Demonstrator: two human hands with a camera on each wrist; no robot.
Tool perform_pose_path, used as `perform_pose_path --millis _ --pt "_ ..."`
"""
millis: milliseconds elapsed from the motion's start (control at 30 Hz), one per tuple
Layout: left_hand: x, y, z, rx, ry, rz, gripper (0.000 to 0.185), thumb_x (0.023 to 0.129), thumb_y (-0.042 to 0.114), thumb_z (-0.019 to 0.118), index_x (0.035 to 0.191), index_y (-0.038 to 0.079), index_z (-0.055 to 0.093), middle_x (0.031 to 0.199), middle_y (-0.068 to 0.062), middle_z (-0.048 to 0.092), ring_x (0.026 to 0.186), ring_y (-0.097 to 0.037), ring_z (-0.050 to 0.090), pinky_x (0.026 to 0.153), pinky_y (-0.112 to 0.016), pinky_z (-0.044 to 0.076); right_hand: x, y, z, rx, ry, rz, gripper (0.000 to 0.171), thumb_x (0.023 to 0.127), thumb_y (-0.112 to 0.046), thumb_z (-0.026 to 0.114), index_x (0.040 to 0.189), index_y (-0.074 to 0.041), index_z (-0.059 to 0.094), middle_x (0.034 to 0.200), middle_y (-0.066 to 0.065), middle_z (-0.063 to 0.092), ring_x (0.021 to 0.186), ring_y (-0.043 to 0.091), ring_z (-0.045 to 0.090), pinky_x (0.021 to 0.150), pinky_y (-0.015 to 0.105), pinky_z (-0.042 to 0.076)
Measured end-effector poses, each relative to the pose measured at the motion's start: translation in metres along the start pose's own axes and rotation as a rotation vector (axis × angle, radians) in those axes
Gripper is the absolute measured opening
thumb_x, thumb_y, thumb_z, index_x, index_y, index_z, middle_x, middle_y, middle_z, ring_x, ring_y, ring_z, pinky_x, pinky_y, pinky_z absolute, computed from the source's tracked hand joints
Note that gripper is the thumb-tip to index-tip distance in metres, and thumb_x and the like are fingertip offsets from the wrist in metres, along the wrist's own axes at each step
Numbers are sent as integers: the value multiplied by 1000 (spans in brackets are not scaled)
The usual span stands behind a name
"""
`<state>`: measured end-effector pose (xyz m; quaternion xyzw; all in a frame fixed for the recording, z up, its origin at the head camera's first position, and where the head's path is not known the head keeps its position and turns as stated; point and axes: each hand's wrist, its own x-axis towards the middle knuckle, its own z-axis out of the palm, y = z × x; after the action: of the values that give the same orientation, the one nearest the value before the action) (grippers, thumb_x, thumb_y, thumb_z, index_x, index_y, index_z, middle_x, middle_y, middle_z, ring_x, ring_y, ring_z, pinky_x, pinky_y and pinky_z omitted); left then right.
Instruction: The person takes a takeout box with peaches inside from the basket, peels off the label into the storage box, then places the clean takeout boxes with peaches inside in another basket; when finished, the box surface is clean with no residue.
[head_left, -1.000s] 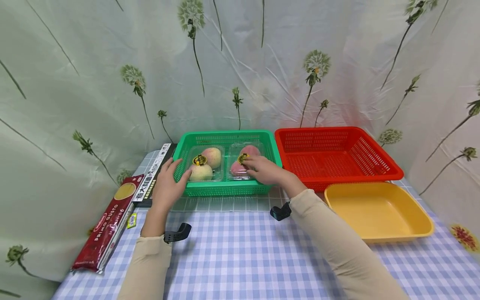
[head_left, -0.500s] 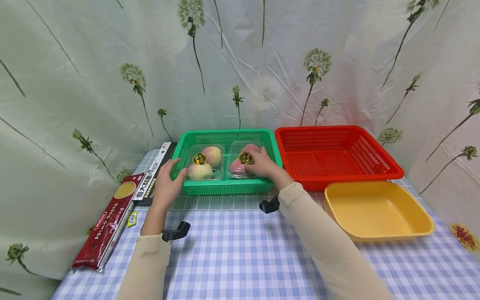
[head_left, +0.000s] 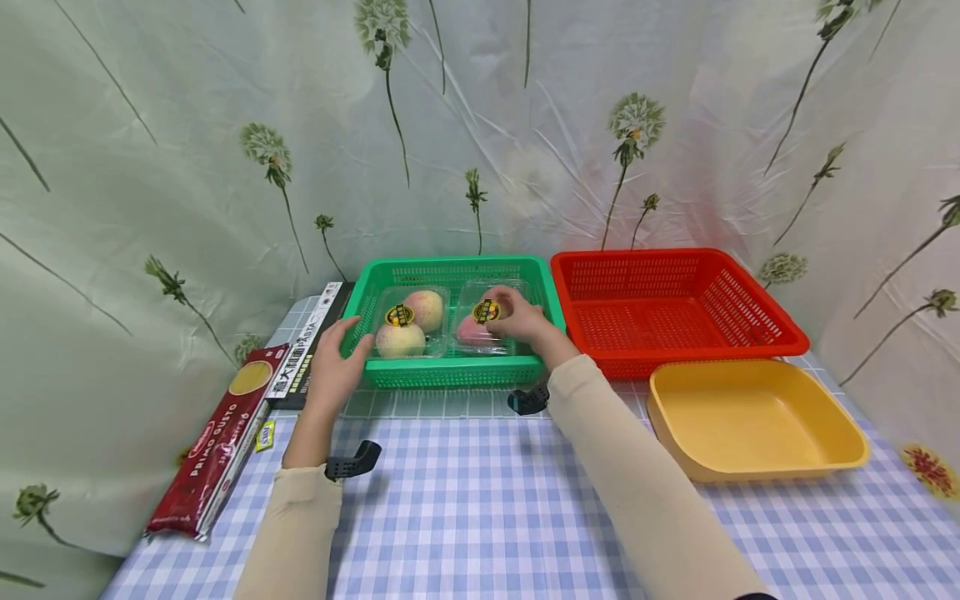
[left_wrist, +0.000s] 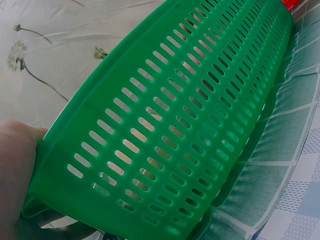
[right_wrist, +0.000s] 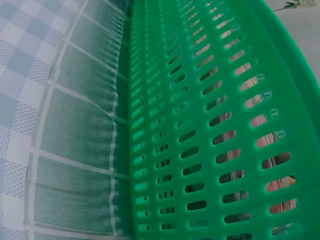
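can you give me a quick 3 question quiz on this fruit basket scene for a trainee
1. True or false: the red basket holds fruit.
2. Which hand rests on the right clamshell pack? A) left hand B) right hand
3. Fill in: the left hand grips the corner of the ____ basket.

Key:
1. False; it holds nothing visible.
2. B; the right hand lies on that pack inside the green basket.
3. Green.
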<state>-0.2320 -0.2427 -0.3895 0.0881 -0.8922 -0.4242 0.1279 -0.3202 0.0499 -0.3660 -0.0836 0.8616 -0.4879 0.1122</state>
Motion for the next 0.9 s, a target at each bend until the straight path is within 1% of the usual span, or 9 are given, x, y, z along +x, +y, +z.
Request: perform_pose_path --millis 100,133,267,467,600,700,800,833,900 --pt "0 0 0 -9 0 -1 53 102 33 53 151 14 44 164 -18 26 150 -42 26 119 -62 24 -1 -1 -1 48 6 48 59 91 -7 68 143 -18 43 154 15 36 147 42 0 120 58 20" --pt "1 0 0 -12 0 0 53 102 33 53 150 13 44 164 -18 26 150 -42 26 119 -62 25 -1 -1 -2 53 8 58 61 92 -7 68 146 -18 42 156 16 34 148 41 0 121 58 20" --pt "2 0 1 -17 3 0 53 102 33 53 150 13 45 163 -18 26 150 -42 26 119 -62 26 -2 -3 -3 88 26 100 64 94 -7 65 151 -20 40 158 19 24 146 36 10 120 55 25" --pt "1 -2 2 -31 10 -12 52 102 33 54 149 14 46 164 -17 25 151 -42 25 119 -62 25 -5 -5 -5 139 39 130 57 96 -10 62 148 -25 44 158 20 14 143 37 19 115 56 32" --pt "1 -2 1 -47 5 -20 51 102 31 54 149 14 46 165 -16 24 152 -41 23 120 -62 22 -7 -6 -6 162 41 148 53 99 -15 60 147 -30 45 156 18 13 136 38 28 98 56 45" --pt "1 -2 1 -58 5 -22 51 102 31 54 149 14 46 165 -16 24 151 -41 23 120 -63 22 -8 -7 -5 178 57 158 50 100 -18 59 145 -34 47 154 15 15 126 36 39 76 46 50" --pt "1 -2 0 -62 4 -26 51 101 31 55 149 14 47 165 -16 24 151 -42 23 120 -63 22 -9 -9 -3 190 90 151 48 100 -17 57 144 -34 50 152 12 21 110 27 43 62 37 47" --pt "2 -2 0 -64 3 -26 51 101 31 55 149 14 47 165 -16 24 151 -42 23 120 -63 22 -10 -10 -3 190 107 148 48 100 -14 55 144 -33 52 153 12 26 100 24 44 59 34 44" --pt "2 -2 1 -68 0 -27 51 101 32 54 148 14 47 165 -15 23 152 -42 22 120 -63 21 -10 -13 -2 187 143 135 50 99 -9 51 144 -31 54 154 11 30 83 20 40 54 30 38"
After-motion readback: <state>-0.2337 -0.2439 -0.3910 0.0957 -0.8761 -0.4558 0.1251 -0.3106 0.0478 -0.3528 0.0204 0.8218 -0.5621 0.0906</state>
